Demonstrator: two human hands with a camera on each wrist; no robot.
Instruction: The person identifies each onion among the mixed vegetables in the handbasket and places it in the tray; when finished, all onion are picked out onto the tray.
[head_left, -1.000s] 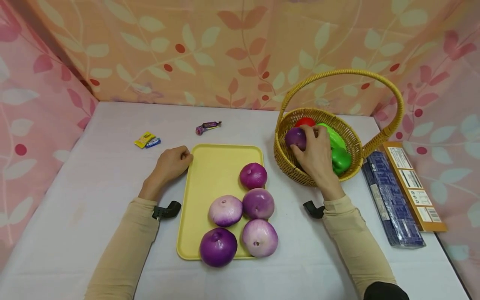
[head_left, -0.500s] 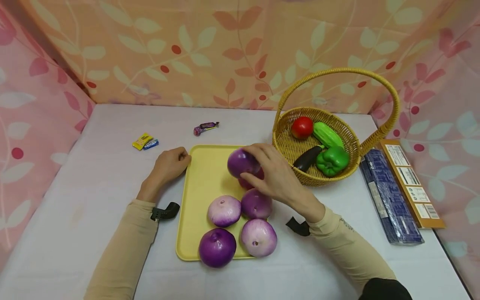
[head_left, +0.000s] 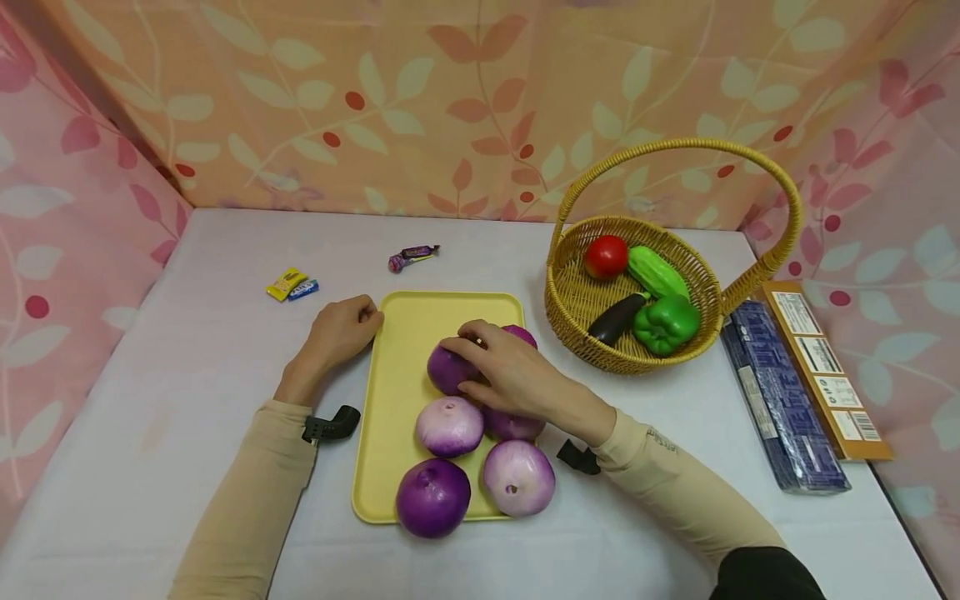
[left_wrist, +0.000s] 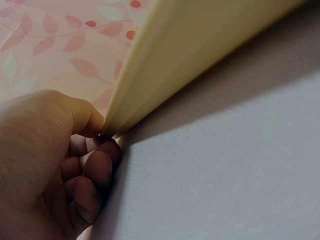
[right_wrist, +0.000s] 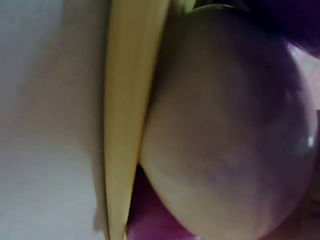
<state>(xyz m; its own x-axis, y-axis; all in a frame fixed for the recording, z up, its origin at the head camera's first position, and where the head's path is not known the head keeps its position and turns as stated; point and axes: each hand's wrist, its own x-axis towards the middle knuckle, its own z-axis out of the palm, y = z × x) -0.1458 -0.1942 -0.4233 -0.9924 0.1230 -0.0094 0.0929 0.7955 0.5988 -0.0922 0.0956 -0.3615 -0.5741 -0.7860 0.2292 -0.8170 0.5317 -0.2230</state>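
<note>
My right hand has come across from the wicker basket and is now low over the yellow tray, fingers curled over the top of the dark purple onion it was carrying. Half a second ago that onion was up in the air under my palm; now it sits down on the tray, just ahead of the pale onion and beside the one peeking out past my knuckles. I judge the onion is as good as placed, with only the letting go left. My grip is not loosened yet: the fingertips wrap the onion's far side.

My left hand has not moved: it is a loose fist, thumb and fingers pinching the tray's near-left corner, steadying it. The left wrist view shows the tray edge caught right at my curled fingers.

That makes 6 onions on the tray, counting the 2 nearest my sleeves. The basket behind my right wrist holds no more onions that I can see.
</note>
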